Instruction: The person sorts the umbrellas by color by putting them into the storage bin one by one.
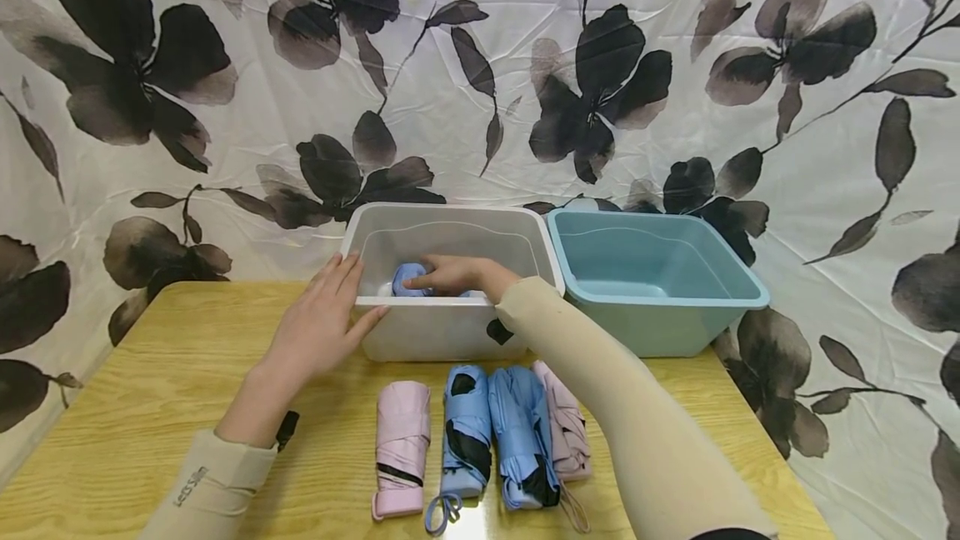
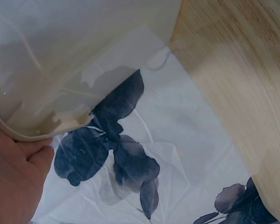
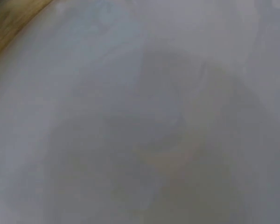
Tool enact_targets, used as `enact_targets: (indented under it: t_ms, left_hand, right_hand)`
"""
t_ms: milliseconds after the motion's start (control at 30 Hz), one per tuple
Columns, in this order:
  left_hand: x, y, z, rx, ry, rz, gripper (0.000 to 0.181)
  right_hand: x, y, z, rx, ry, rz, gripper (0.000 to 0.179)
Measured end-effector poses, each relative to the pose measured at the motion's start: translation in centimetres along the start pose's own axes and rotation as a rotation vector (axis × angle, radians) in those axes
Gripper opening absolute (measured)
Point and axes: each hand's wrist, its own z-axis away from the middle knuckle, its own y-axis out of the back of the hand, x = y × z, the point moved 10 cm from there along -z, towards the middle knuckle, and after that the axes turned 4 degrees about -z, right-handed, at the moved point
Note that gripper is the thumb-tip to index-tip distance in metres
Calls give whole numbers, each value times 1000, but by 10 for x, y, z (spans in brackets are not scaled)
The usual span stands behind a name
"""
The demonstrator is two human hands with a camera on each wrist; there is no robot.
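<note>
Blue umbrella (image 1: 408,282) lay in the white bin (image 1: 438,333), under the right hand (image 1: 456,273); grip could not be confirmed. Left hand (image 1: 318,327), fingers extended, touched the bin. Judged best: bin braced, umbrella kept level.

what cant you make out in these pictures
- Bottom of the blue bundle in the white bin: head view, hidden by the bin's front wall and partly by the right hand.
- The right hand's exact grip: right wrist view, almost all grey blur.
- Rest of the left hand: left wrist view, cut off by the left edge.
- Bin floor: head view, mostly hidden by the front wall.
</note>
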Motion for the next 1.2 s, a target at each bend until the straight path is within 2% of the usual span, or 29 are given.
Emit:
enact_targets:
  t_ms: [133, 233, 533, 667, 900, 1200]
  left_hand:
    - [0, -1, 1, -3, 1, 0, 84]
    - [1, -3, 2, -11, 4, 3, 84]
    - [3, -4, 1, -23, 11, 19, 87]
    - [3, -3, 1, -15, 9, 17, 86]
    - [3, -3, 1, -24, 18, 19, 87]
    - [2, 1, 3, -6, 9, 26, 85]
  right_hand:
    - [3, 2, 4, 19, -47, -18, 74]
    - [3, 4, 7, 43, -51, -24, 68]
    - [-9, 20, 25, 158, 46, -36, 60]
    - [-17, 28, 40, 208, 97, -26, 54]
    - [-22, 41, 72, 285, 168, -76, 49]
    - [-29, 51, 123, 433, 313, -111, 46]
